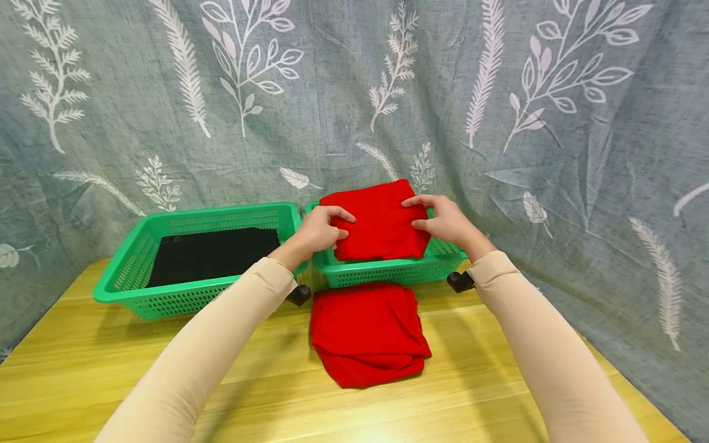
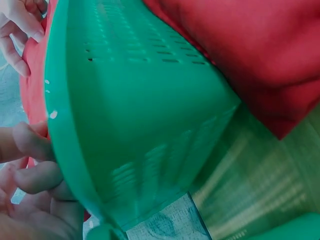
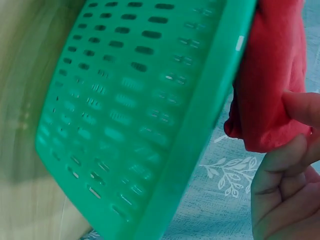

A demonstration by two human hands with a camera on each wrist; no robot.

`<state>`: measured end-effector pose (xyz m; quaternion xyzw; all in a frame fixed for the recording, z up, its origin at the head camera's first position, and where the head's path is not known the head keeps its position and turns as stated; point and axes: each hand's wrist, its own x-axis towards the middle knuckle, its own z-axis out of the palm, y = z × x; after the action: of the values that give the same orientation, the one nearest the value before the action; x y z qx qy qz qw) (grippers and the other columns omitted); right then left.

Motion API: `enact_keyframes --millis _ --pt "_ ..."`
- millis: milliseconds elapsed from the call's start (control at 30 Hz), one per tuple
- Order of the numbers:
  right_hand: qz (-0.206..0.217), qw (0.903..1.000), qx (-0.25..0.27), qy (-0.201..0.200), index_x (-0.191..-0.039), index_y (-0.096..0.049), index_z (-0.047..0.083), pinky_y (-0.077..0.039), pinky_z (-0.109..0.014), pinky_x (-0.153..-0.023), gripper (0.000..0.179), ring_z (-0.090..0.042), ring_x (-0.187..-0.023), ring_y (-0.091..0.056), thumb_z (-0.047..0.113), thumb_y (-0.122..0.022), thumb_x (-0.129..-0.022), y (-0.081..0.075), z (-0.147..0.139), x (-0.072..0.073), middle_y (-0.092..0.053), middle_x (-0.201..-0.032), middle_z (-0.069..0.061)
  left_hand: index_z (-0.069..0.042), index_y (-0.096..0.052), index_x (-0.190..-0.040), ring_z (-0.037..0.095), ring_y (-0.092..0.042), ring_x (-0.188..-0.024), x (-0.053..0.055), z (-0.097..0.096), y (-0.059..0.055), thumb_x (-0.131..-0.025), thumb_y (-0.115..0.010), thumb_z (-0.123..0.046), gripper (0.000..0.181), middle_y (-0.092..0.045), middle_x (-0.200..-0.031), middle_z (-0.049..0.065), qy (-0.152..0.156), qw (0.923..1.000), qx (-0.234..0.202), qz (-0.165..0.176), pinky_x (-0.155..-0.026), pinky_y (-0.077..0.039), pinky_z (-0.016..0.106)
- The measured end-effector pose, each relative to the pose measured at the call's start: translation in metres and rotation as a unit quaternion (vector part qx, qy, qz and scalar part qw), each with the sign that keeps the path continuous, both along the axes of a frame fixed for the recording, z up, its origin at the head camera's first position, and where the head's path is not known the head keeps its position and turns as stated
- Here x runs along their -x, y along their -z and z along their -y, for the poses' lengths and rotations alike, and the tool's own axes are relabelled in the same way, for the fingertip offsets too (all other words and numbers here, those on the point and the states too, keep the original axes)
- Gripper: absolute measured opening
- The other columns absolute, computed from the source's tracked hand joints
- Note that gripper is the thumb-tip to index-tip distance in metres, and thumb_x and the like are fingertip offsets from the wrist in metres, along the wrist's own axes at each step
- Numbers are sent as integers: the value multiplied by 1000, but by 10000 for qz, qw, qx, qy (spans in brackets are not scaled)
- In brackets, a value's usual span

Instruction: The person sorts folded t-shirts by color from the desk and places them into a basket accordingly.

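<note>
A folded red cloth (image 1: 379, 224) lies across the right green basket (image 1: 388, 274), rising above its rim at the back. My left hand (image 1: 320, 229) holds the left side of this cloth, its fingertips on the fabric. On the opposite side, my right hand (image 1: 445, 220) grips the edge with thumb and fingers; the right wrist view shows these fingers against the red fabric (image 3: 272, 75). Some fingers of both hands are hidden. Directly in front of the basket, a second folded red cloth (image 1: 368, 335) rests on the table, its near edge uneven.
To the left stands another green basket (image 1: 188, 295) with a folded black cloth (image 1: 213, 255) inside. Both baskets sit on a wooden table (image 1: 266, 381). A grey-blue curtain (image 1: 332, 92) with white leaf prints hangs close behind them.
</note>
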<state>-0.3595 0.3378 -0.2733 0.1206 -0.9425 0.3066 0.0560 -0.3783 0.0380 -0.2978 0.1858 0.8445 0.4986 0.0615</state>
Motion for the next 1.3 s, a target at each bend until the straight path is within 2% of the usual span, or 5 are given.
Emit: enact_keyframes --millis 433,600,733,1067,1300 --pt "126 9997 -133 147 -150 -63 16 -43 -34 -73 46 -29 -95 -53 7 -64 -105 8 -2 4 -59 -147 -22 -13 -74 -131 40 -68 -77 3 -8 2 -103 -68 -3 30 -62 -142 18 36 9997 247 35 -88 -60 50" --pt "513 9979 -144 365 -155 -58 15 -42 -29 -60 50 -15 -56 -49 5 -58 -106 8 -4 5 -53 -153 -25 -12 -71 -136 37 -78 -78 1 -15 0 -100 -56 3 41 -79 -114 18 -370 9895 1360 -324 -52 -45 26" --pt "632 9968 -298 397 -158 -54 14 -45 -30 -59 52 -11 -52 -53 6 -56 -106 9 -5 5 -48 -159 -27 -15 -70 -138 25 -74 -63 -1 -20 -2 -96 -51 5 50 -82 -90 18 -489 9789 1940 -419 -46 -34 25" --pt "674 9973 -238 168 -157 -55 13 -48 -31 -63 50 -12 -56 -55 10 -60 -107 14 0 5 -52 -156 -26 -14 -73 -131 17 -69 -55 -6 -5 -3 -100 -61 1 37 -77 -121 15 -253 9903 1331 -303 -49 -41 27" --pt "693 9975 -100 23 -156 -56 13 -46 -30 -58 47 -17 -58 -56 13 -60 -109 17 -1 -2 -56 -153 -24 -13 -72 -134 18 -67 -56 -11 11 -4 -103 -67 -8 32 -76 -129 17 73 9940 1036 -349 -71 -59 35"
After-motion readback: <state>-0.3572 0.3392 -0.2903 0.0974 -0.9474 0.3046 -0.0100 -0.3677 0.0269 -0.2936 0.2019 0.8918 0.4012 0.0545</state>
